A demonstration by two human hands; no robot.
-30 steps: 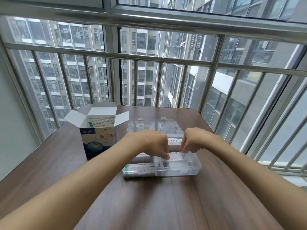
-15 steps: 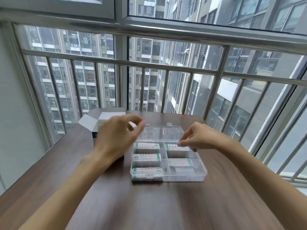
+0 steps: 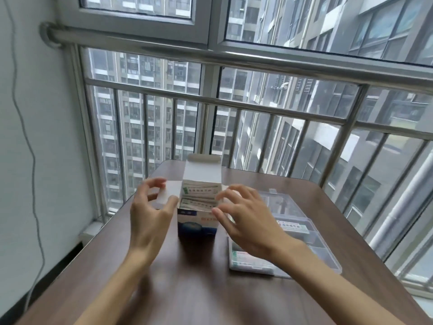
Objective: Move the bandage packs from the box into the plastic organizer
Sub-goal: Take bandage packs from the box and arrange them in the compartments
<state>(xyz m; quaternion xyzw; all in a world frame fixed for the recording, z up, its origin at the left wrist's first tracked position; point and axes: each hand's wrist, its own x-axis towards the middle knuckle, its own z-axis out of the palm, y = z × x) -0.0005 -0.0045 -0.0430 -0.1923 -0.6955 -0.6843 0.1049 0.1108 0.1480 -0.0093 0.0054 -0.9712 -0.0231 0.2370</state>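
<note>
cardboard box (image 3: 197, 225), blue and white, is standing upright on the wooden table (image 3: 187, 289) with all flaps open. bandage packs (image 3: 201, 191) are sitting inside it, stacked flat, green-striped ends showing at the mouth. plastic organizer (image 3: 328, 256) is lying open at about 3 o'clock from the box, near it but apart; at least two packs (image 3: 291, 225) are already lying in its compartments, the near ones partly hidden by the right forearm.

left hand (image 3: 150, 214) is hovering at 9 o'clock of the box, fingers spread and loosely curved, holding nothing; its fingertips are overlapping the left side flap (image 3: 169, 195), contact unclear through the blur. right hand (image 3: 246, 216) is hovering at 3 o'clock of the box mouth, fingers straight and spread, gripping nothing, tips just beside the top pack.

judged step: reaching in for the next pack, box not yet emptied.

risks:
- box is tall and light, and is likely getting lighter as packs leave; a sideways pull from the right hand with no bracing on the left is liable to tip or drag it.
- packs are lying tight together; a pinch on the top one is liable to drag a second out, dropping it on the table.
- right forearm is crossing over the organizer's near edge; a low sweep back is liable to nudge it or unseat the filed packs.
</note>
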